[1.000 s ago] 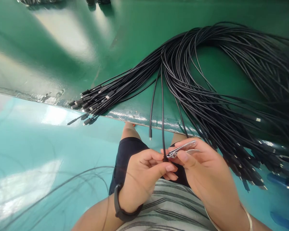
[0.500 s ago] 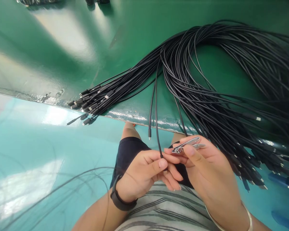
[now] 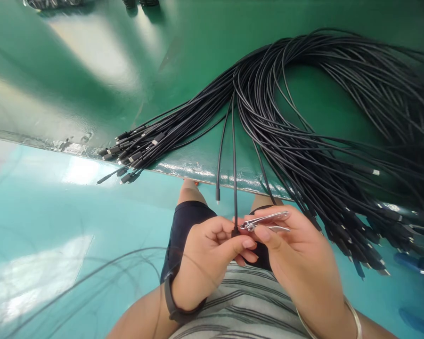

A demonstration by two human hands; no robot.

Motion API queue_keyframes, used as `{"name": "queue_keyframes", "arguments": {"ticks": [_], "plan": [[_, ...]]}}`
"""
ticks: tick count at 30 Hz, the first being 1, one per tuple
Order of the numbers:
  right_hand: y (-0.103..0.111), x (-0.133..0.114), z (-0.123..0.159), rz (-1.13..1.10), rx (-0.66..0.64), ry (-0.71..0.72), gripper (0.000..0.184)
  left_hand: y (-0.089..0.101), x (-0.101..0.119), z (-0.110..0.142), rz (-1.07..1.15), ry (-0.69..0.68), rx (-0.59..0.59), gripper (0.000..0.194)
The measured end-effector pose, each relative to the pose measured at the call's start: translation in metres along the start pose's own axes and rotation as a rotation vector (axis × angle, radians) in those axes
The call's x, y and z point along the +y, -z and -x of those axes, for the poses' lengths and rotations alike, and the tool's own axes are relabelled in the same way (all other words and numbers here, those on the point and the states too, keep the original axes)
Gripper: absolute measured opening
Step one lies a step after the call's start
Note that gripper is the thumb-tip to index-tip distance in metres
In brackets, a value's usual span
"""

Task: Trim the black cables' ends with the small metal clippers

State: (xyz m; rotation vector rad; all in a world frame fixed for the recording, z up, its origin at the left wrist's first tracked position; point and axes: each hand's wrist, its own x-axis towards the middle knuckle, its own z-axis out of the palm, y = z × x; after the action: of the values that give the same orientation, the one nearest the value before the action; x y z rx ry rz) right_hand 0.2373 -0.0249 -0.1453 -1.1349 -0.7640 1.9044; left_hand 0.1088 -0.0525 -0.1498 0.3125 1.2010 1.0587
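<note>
Between its thumb and fingers, my left hand (image 3: 217,252) pinches the connector end of a black cable (image 3: 235,188), which runs down from the bundle over the table edge. My right hand (image 3: 297,249) is closed on a silver nail clipper (image 3: 266,220), its lever raised. The clipper's jaws sit right beside the connector, close to the cable's neck; whether they touch it I cannot tell. My left fingers cover most of the plug. Another cable end (image 3: 218,194) hangs loose just to the left, its metal plug pointing down.
A large bundle of black cables (image 3: 265,89) curves across the green table (image 3: 183,52). One group of plugs (image 3: 134,157) lies at the front edge on the left; another group (image 3: 360,235) hangs over at the right. Dark objects (image 3: 139,4) stand at the back.
My right hand has brought the clipper left and slightly down to the connector. My left fingers have curled in around the plug, and the cable now hangs straighter.
</note>
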Motion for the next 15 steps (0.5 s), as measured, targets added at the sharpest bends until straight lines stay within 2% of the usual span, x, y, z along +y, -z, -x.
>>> {"name": "queue_keyframes", "arguments": {"ticks": [7,11,15], "plan": [[-0.0025,-0.0057,-0.0024,0.081,0.047,0.012,0.005,-0.002,-0.0037,0.0,-0.031,-0.025,0.062,0.022],[-0.003,-0.0049,-0.0023,0.136,0.07,0.013,0.006,-0.0026,-0.005,0.0001,-0.039,-0.021,0.063,0.021],[0.0037,-0.0022,-0.0023,0.09,0.093,0.022,0.007,-0.0035,-0.0067,0.0003,-0.103,-0.006,0.047,0.017]]}}
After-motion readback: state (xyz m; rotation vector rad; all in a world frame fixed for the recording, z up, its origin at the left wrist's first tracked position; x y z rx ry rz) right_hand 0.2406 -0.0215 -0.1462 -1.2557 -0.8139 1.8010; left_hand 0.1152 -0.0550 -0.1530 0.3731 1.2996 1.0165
